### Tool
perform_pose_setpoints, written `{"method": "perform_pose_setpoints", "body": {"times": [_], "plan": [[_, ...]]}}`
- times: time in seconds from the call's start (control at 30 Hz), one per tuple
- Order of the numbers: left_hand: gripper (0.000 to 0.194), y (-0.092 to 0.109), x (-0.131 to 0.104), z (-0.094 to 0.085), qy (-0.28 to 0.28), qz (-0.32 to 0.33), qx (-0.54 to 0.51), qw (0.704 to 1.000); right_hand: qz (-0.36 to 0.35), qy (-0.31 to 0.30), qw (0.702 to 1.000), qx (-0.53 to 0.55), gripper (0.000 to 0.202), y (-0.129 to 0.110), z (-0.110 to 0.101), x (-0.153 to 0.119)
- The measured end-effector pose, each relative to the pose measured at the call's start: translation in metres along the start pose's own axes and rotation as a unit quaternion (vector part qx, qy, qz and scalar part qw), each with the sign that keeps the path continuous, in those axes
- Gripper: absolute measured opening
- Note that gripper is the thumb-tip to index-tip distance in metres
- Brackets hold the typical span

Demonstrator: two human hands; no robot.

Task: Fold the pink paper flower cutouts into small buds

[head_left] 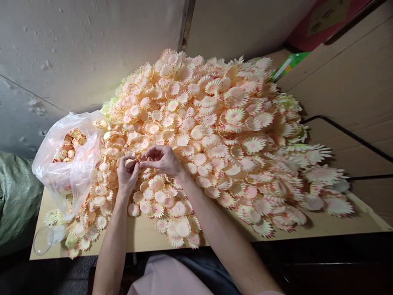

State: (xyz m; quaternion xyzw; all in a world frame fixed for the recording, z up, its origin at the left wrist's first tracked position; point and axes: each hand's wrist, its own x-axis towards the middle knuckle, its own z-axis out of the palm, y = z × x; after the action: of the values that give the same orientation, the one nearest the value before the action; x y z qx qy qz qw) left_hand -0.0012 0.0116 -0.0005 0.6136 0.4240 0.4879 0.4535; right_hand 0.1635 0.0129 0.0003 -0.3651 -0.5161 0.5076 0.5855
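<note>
My left hand [127, 174] and my right hand [165, 160] meet fingertip to fingertip over the lower left of a big heap of flower petal pieces [196, 133]. The pieces are round and cream coloured, with fringed edges and pink tips. Between my pinched fingers is a small petal piece [138, 159], partly hidden by them; both hands seem to grip it. To the left of my hands stands a translucent plastic bag [82, 176], its mouth open, with several curled-up petal pieces [70, 145] inside.
A clear cup [43, 241] lies near the left corner of the pale table [215, 237]. Walls rise behind, with cardboard [346, 90] at the right. A thin black bar [353, 133] reaches in there. At far left bulges a green sack [18, 200].
</note>
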Motion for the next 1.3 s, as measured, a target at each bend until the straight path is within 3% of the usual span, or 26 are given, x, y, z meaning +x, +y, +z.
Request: {"method": "perform_pose_setpoints", "body": {"times": [0.27, 0.53, 0.77, 0.9, 1.0, 1.1, 1.17, 1.23, 1.3], "plan": [[0.028, -0.01, 0.0, -0.004, 0.062, 0.026, 0.05, 0.997, -0.033, 0.021, 0.994, -0.101, 0.02, 0.001, 0.003, -0.001], [0.021, -0.014, -0.003, -0.002, 0.075, 0.09, 0.144, 0.983, -0.112, 0.089, 0.954, -0.263, 0.009, 0.004, 0.004, -0.002], [0.019, -0.012, -0.004, 0.002, 0.071, 0.108, 0.139, 0.982, -0.136, 0.144, 0.939, -0.281, 0.011, 0.005, 0.011, -0.002], [0.018, -0.008, -0.005, 0.007, 0.08, 0.145, 0.15, 0.975, -0.129, 0.169, 0.937, -0.276, 0.014, 0.007, 0.018, -0.002], [0.021, -0.004, -0.008, 0.006, 0.099, 0.167, 0.153, 0.969, -0.104, 0.193, 0.942, -0.256, 0.012, 0.007, 0.011, 0.001], [0.026, 0.001, -0.007, 0.0, 0.192, 0.152, 0.113, 0.963, -0.069, 0.287, 0.932, -0.209, 0.013, 0.007, -0.007, 0.004], [0.025, 0.003, -0.003, -0.005, 0.24, 0.102, 0.036, 0.965, -0.08, 0.317, 0.927, -0.186, 0.018, 0.006, -0.017, 0.006], [0.028, 0.004, 0.003, -0.008, 0.214, 0.026, -0.05, 0.975, -0.093, 0.282, 0.942, -0.156, 0.022, 0.006, -0.018, 0.006], [0.035, 0.004, 0.007, -0.01, 0.219, -0.004, -0.108, 0.97, -0.087, 0.232, 0.963, -0.108, 0.023, 0.005, -0.014, 0.006]]}}
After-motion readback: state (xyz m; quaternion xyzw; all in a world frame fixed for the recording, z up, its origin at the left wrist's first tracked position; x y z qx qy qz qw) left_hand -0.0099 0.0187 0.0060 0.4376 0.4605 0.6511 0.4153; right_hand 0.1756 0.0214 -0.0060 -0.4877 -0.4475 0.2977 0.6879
